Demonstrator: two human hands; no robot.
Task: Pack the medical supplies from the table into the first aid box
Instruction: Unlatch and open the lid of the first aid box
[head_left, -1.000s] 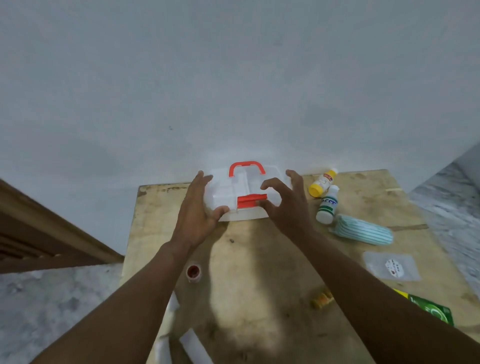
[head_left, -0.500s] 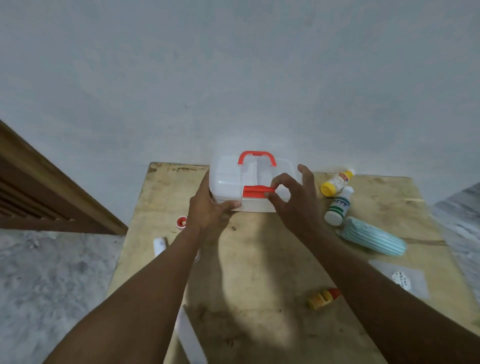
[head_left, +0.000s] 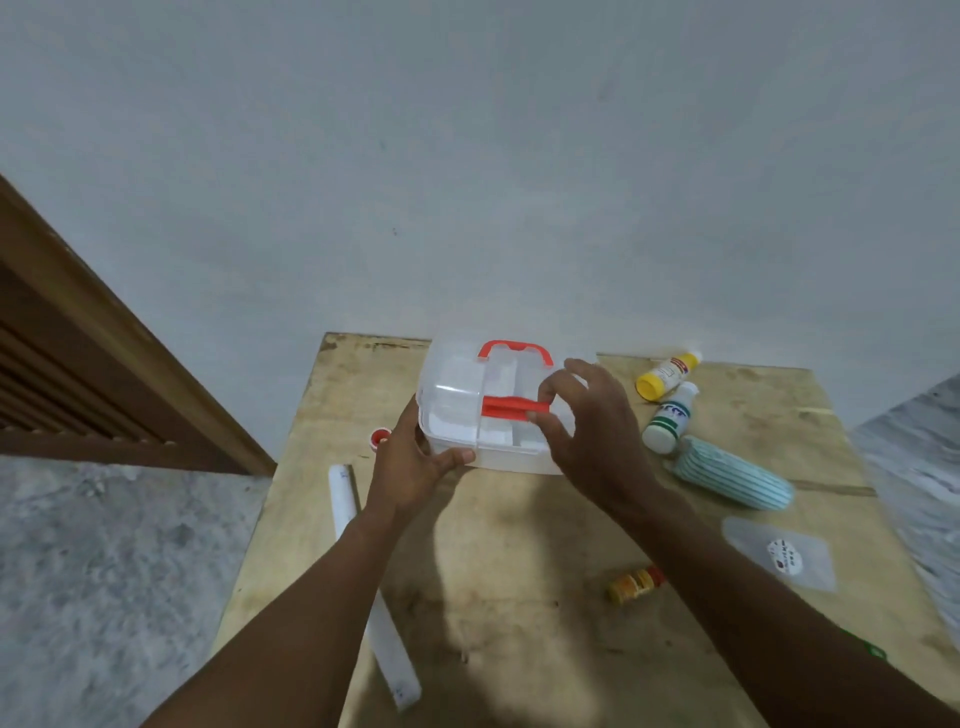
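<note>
The left hand (head_left: 410, 467) grips the side of the clear plastic first aid box with red handle (head_left: 488, 415) on the wooden table (head_left: 519, 597), while the right hand (head_left: 592, 441) pinches its red latch (head_left: 511, 407), so the opening step looks in hand, and next the lid needs lifting.

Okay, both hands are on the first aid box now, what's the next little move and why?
Probably flip the red latch up with the right hand and raise the lid. The first aid box looks shut, the left hand braces its near left corner, right fingertips pinch the latch, and supplies like the green-label bottle lie unpacked on the table.
</note>
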